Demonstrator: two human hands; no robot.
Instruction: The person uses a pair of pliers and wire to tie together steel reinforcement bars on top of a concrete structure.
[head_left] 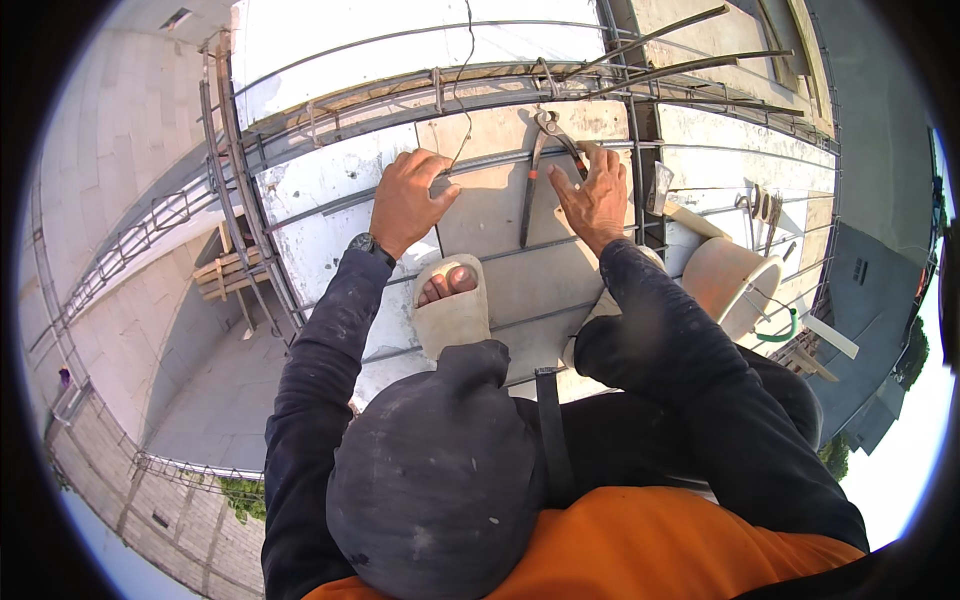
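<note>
The person's left hand (408, 207) and right hand (598, 203) have fingers parted; the pincers (546, 122) look rigid, fairly heavy, best gripped by the handles (530, 200).

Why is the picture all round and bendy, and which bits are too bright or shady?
Head view: the fisheye lens leaves black corners and bends straight edges near its rim; head view: sky at right and the top white panel glare, while shade covers part of the beige board; head view: the pincers look fairly clear.
</note>
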